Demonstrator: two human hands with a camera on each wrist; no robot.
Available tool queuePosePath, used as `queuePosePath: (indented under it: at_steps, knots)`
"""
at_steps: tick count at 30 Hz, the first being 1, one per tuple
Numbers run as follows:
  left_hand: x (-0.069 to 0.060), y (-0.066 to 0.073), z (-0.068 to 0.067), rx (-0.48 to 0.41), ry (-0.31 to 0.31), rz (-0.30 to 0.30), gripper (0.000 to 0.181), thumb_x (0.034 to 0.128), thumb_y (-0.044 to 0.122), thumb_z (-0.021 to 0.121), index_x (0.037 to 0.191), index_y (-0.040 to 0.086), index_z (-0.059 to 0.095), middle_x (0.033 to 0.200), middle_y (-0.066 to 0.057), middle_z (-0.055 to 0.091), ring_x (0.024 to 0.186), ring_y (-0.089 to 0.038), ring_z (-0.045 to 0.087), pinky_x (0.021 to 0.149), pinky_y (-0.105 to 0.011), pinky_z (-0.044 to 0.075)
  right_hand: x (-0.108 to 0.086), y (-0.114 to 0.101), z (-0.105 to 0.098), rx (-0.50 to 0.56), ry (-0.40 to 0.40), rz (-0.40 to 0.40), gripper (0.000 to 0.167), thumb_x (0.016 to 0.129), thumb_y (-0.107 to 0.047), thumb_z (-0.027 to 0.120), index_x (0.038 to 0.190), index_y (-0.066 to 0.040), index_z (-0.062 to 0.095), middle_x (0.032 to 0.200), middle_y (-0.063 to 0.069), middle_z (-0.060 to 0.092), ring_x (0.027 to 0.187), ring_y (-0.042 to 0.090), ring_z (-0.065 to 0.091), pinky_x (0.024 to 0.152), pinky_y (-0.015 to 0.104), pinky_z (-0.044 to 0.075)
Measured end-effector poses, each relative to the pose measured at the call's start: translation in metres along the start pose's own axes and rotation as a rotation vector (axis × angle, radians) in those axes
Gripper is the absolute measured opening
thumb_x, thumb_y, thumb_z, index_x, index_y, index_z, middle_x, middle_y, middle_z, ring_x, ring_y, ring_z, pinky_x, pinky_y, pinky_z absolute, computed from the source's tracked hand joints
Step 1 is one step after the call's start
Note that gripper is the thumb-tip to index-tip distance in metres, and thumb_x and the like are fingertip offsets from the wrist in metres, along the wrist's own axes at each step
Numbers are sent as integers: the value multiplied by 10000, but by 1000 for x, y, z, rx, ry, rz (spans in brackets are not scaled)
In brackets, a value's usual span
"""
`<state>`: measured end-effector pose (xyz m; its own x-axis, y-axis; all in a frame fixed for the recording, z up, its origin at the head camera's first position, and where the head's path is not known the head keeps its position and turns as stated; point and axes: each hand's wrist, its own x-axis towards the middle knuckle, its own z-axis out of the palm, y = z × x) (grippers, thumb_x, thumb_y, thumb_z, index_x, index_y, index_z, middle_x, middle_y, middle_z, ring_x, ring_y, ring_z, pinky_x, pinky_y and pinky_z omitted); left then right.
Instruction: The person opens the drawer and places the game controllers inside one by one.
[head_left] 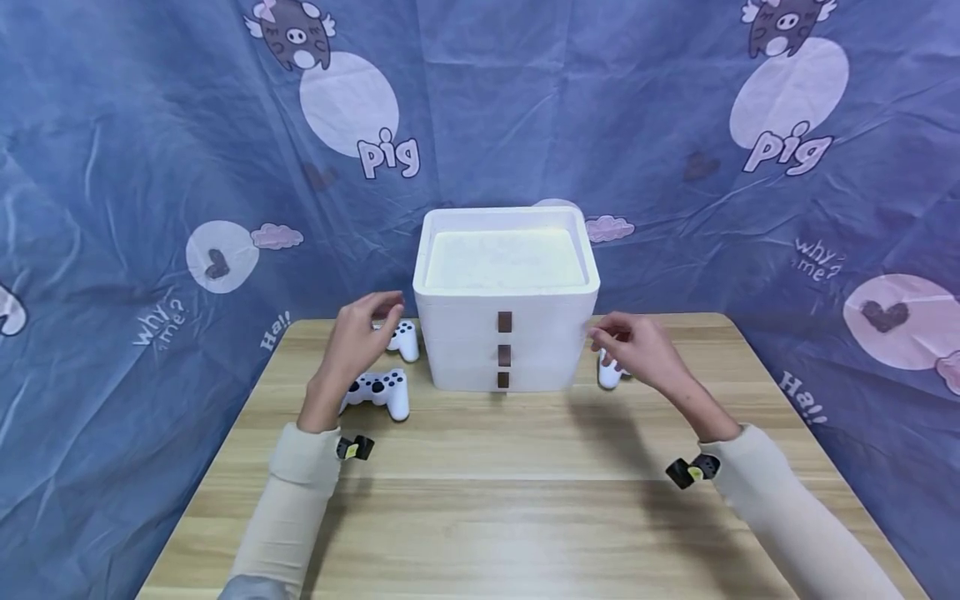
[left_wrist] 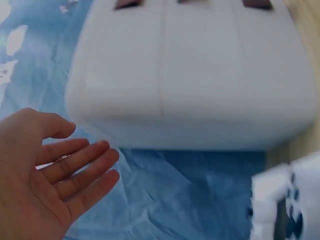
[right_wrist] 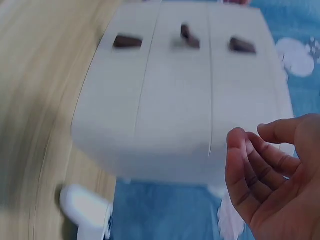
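Left hand [head_left: 361, 333] and right hand [head_left: 635, 345], both relaxed and empty, flank the white drawers [head_left: 463, 337]

The right hand [right_wrist: 277, 175], fingers loosely bent, is beside a white box [right_wrist: 175, 100] bearing three brown tabs [right_wrist: 242, 45]. A blurred white object [right_wrist: 82, 205] lies on the wooden tabletop [right_wrist: 37, 100].

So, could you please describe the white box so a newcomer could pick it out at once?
At the back of the wooden table, before the blue cloth, the white box stands between the left hand and the right hand. Bigger than the white controllers beside it, it alone has three brown tabs down its front.
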<state>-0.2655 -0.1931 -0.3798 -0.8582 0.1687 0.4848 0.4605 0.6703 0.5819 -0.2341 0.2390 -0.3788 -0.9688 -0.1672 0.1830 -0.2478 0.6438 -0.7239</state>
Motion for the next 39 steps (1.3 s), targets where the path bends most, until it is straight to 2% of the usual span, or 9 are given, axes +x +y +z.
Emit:
queuePosePath:
  at_steps: [5, 11, 17, 20, 27, 30, 34, 36, 39]
  knots:
    - [6, 17, 2, -101, -21, -73, 492, 1083, 317, 641, 1488, 41, 601, 1486, -177, 632, 1361, -379, 625, 1095, -539, 559, 3, -18, 18, 168, -80, 35, 243, 1072, -136, 640, 1194, 61, 715, 1045, 246, 771, 745, 160, 739, 609, 286, 632]
    - [15, 23, 10, -219, -83, -154, 724, 1045, 447, 681, 1641, 130, 420, 1689, -121, 430, 1545, -353, 444, 1263, -486, 410, 8, -37, 41, 367, -158, 58, 288, 1079, -79, 602, 1294, 108, 640, 1228, 320, 724, 942, 249, 791, 814, 373, 673]
    - [23, 26, 20, -375, -119, -183, 858, 1023, 397, 731, 1698, 143, 268, 1764, -76, 271, 1621, -275, 315, 1327, -422, 303, 12, -54, 57, 471, -206, 94, 354, 1084, -78, 584, 1395, 90, 581, 1377, 328, 652, 1111, 309, 768, 964, 399, 644]
    - [26, 26, 23, -403, -115, -194, 894, 1011, 386, 751, 1706, 153, 239, 1772, -76, 248, 1631, -256, 287, 1334, -402, 282, 13, -60, 65, 529, -217, 116, 379, 1085, -57, 567, 1431, 96, 538, 1418, 328, 610, 1166, 317, 739, 998, 371, 629]
    - [28, 25, 30, -453, -109, -217, 930, 998, 389, 767, 1707, 133, 224, 1777, -84, 233, 1635, -248, 272, 1327, -374, 290, 14, -66, 73, 706, -256, 182, 465, 1098, -55, 519, 1510, 129, 406, 1498, 346, 526, 1280, 438, 671, 1051, 342, 598]
    - [29, 23, 32, -460, -109, -234, 946, 997, 391, 768, 1708, 117, 207, 1782, -84, 206, 1638, -244, 260, 1323, -357, 292, 15, -68, 75, 742, -268, 207, 488, 1112, -91, 506, 1531, 124, 378, 1526, 341, 512, 1209, 344, 722, 1050, 326, 597]
    - [29, 19, 32, -447, -100, -243, 927, 997, 387, 769, 1703, 128, 226, 1776, -82, 221, 1632, -239, 273, 1320, -363, 298, 18, -72, 79, 792, -270, 257, 503, 1112, -106, 514, 1542, 112, 367, 1499, 324, 528, 1006, 155, 744, 969, 263, 618]
    - [29, 19, 32, -443, -97, -242, 916, 996, 384, 771, 1699, 131, 241, 1771, -85, 239, 1627, -240, 286, 1317, -368, 306, 20, -74, 83, 806, -271, 269, 471, 1111, -116, 526, 1503, 115, 403, 1406, 289, 571, 909, 113, 718, 884, 228, 618]
    - [27, 20, 31, -441, -97, -243, 906, 997, 380, 770, 1696, 128, 250, 1767, -90, 248, 1623, -243, 296, 1311, -363, 318, 23, -77, 89, 804, -260, 270, 387, 1115, -156, 538, 1387, 115, 490, 1159, 157, 637, 784, 101, 655, 717, 199, 562]
